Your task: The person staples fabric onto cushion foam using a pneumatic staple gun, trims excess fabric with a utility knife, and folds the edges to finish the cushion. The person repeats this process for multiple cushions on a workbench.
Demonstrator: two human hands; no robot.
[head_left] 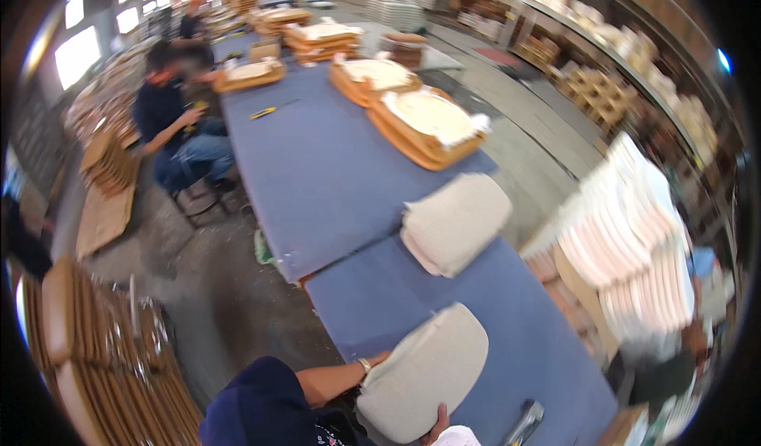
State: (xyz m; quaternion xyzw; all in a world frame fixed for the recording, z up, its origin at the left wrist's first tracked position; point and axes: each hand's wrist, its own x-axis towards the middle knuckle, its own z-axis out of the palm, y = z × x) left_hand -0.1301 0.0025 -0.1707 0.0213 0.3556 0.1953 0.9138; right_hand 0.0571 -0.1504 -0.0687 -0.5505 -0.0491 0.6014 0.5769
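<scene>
A cream fabric-covered seat cushion [428,375] is tilted over the near end of the blue table, between my two hands. My left hand [378,359] grips its left edge, with the fingers partly hidden behind it. At the lower right edge my right hand [437,425] holds it, the thumb on the near face and the other fingers out of sight. A second cream cushion [458,222] lies farther up, across the seam between two table sections. To the right of my right hand rests a dark and grey hand tool [525,422], its kind unclear.
The blue-topped table [317,153] runs away from me, bearing stacks of orange-edged cushions [428,125] and a yellow cutter [262,113]. A seated person [178,121] works on its left side. Brown panels [119,359] stand stacked at left, white padding [634,232] at right.
</scene>
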